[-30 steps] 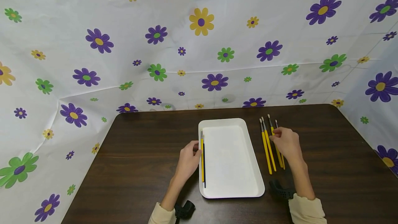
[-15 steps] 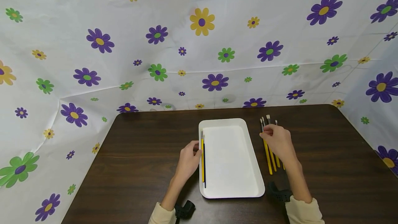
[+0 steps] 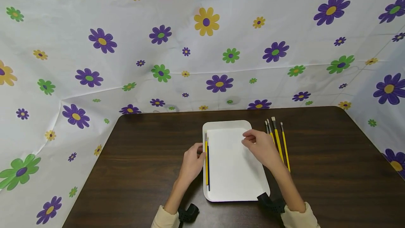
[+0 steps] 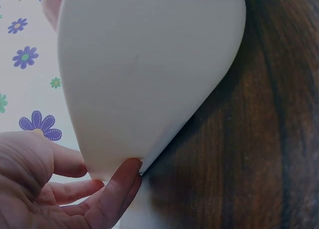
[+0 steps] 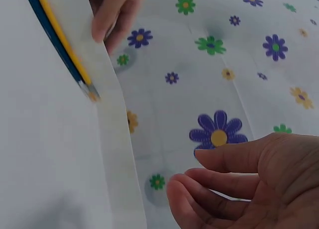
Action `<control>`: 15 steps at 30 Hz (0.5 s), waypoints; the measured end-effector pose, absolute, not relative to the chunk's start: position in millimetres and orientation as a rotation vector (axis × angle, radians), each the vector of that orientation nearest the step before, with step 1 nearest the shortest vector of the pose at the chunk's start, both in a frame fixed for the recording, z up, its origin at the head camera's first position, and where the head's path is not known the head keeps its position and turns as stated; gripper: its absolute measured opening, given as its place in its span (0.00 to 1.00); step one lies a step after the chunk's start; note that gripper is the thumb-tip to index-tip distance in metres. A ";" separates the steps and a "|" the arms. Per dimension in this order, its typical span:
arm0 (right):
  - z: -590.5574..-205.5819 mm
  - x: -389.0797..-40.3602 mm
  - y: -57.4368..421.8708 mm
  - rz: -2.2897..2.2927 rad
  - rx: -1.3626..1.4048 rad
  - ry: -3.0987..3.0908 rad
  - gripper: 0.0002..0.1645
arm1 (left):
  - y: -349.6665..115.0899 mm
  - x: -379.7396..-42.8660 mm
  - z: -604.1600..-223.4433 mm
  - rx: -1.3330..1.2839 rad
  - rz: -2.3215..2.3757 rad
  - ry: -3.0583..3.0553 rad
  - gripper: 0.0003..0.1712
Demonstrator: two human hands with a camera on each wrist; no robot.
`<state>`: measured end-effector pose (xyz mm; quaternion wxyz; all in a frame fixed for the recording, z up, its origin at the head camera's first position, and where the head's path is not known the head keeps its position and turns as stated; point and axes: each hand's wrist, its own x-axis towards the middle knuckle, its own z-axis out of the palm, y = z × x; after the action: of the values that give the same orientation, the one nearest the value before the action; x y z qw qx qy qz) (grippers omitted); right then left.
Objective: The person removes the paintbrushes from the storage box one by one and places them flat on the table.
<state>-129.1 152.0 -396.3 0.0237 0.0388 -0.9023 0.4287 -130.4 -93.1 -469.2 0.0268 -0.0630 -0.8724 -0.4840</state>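
A white rectangular tray [image 3: 232,175] lies on the table, with a yellow paintbrush [image 3: 206,164] and a dark blue paintbrush [image 3: 208,173] side by side along its left wall. My left hand [image 3: 191,163] grips the tray's left rim between thumb and fingers; the left wrist view shows the fingers [image 4: 117,189] at the tray's edge. Above the tray's right side hovers my right hand [image 3: 262,149], fingers loosely bent. Nothing is between its thumb and fingers [image 5: 192,199] in the right wrist view. Right of the tray lie several yellow-handled paintbrushes [image 3: 285,145], partly hidden by the right hand and forearm.
The dark wooden table [image 3: 152,171] extends to both sides of the tray. A white flowered cloth [image 3: 177,55] hangs behind it. Each wrist wears a black camera mount, such as the left camera mount [image 3: 188,214].
My right hand has moved left from over the loose paintbrushes to above the tray. One loose brush has turned, its flat bristles now showing. The left hand has stayed put.
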 end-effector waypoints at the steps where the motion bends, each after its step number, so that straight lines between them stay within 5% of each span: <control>1: -396.2 -128.3 148.3 1.330 0.128 -2.800 0.13 | -93.1 -130.5 -469.1 -0.197 -1.493 -2.695 0.17; 15: -434.4 -125.2 90.4 1.659 0.105 -2.731 0.16 | -92.1 -131.5 -470.3 -0.193 -1.489 -2.702 0.17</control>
<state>-125.2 90.4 -434.4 -0.0279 0.0329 -0.8538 0.5187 -131.5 -92.1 -470.3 0.0254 -0.0625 -0.8738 -0.4815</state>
